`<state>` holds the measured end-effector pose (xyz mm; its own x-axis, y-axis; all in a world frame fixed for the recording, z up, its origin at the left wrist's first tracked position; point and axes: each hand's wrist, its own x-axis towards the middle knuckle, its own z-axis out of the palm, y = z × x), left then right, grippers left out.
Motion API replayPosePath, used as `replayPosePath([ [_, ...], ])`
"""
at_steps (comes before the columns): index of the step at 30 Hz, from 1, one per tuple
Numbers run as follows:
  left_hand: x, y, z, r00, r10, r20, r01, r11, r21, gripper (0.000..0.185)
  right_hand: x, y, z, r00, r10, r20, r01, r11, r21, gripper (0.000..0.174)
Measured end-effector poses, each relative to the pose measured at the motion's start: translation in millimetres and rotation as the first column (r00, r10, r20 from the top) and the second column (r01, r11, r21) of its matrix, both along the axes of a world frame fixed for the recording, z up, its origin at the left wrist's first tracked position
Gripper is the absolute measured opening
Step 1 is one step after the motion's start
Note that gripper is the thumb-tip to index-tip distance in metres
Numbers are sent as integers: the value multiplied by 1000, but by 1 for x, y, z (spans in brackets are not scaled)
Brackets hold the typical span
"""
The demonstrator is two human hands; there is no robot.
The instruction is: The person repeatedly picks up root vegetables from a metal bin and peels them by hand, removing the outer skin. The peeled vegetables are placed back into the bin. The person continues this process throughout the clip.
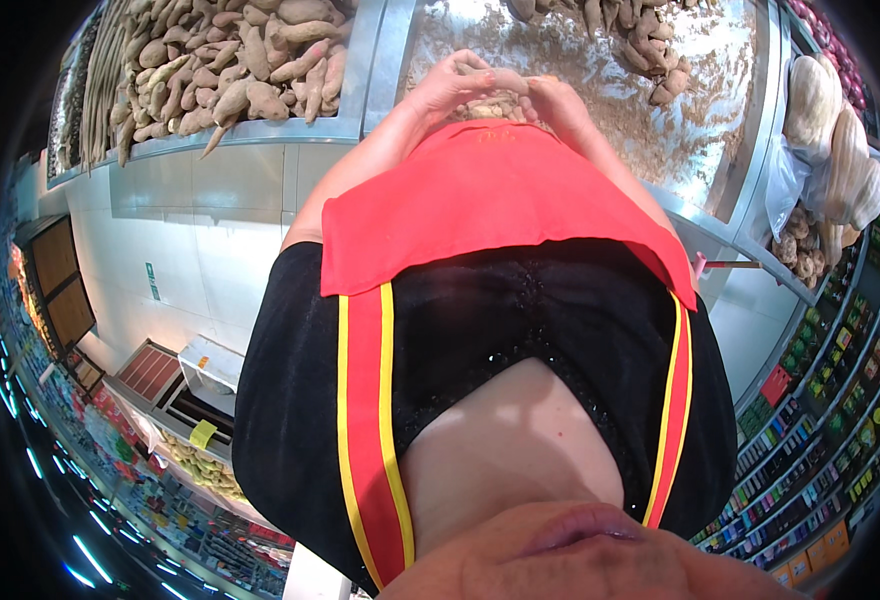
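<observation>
A brownish tuber, which looks like a sweet potato, is held crosswise between both hands. My left hand grips its left end with bent fingers. At the other end, the fingertips of my right hand pinch it. Below and between the hands, several pale tubers show, partly hidden by a red apron. The hands are over the near edge of a metal display bin, whose floor is covered with soil and crumbs.
More tubers lie at the bin's far side. A bin to the left holds heaped sweet potatoes beside long thin yams. Pale squashes, a plastic bag and red onions are to the right. A metal rim divides the bins.
</observation>
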<state>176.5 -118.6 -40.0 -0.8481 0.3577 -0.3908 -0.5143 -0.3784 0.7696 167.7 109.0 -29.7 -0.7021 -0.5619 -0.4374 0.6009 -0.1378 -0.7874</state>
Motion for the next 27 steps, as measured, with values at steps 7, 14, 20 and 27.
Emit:
replayPosePath([
  [7, -1, 2, -1, 997, 23, 70, -19, 998, -60, 36, 4, -6, 8, 955, -85, -284, 149, 966, 212, 28],
  [14, 5, 18, 15, 997, 70, -39, -75, 988, -133, 77, 1, -11, 8, 448, 153, -881, 485, 786, 383, 24],
  [20, 2, 21, 19, 999, -48, -20, 47, 999, -16, 42, 3, -12, 16, 407, 195, -893, 491, 777, 393, 20],
  [27, 2, 21, 15, 1000, 5, 10, -5, 999, -33, 32, 6, -15, 24, 416, 264, -870, 393, 811, 434, 21],
])
